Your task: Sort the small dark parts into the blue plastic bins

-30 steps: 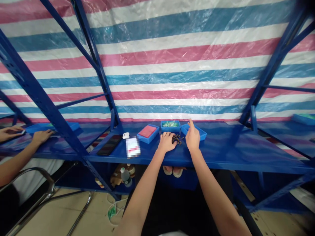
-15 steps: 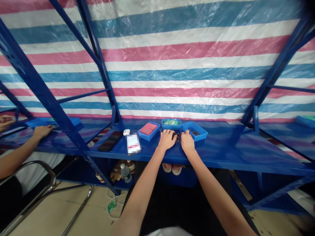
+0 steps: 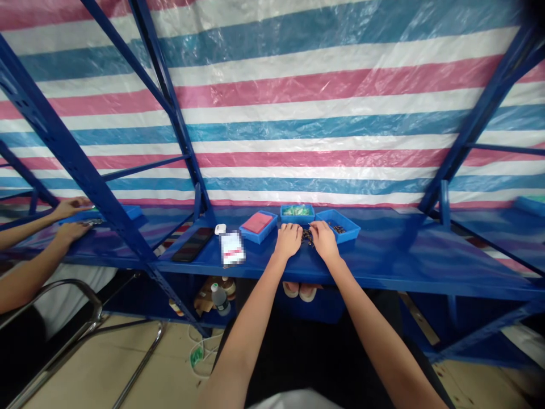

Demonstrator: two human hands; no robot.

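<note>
Small dark and brass-coloured pieces (image 3: 307, 237) lie in a loose heap on the blue bench. My left hand (image 3: 288, 240) rests palm down at the heap's left side, fingers laid forward on the bench. On the other side, my right hand (image 3: 325, 240) bends over the heap's far right edge, its thumb and fingertips drawn together. Whatever is between those fingertips is too small to make out. Just beyond my right hand is a blue tray (image 3: 349, 234) with more of the small pieces (image 3: 339, 228) in it.
A blue tray (image 3: 259, 237) holds pink-red pads (image 3: 256, 222); another (image 3: 297, 219) holds green packets (image 3: 298, 211). To the left lie a blurred white packet (image 3: 232, 248), a white case (image 3: 220, 229) and a black phone (image 3: 193, 245). A co-worker's hands (image 3: 73, 232) are beyond the blue post (image 3: 80, 165).
My right hand has shifted its fingers toward the far side of the heap. My left thumb has drawn back from the pieces. The co-worker's farther hand has moved right, over their tray.
</note>
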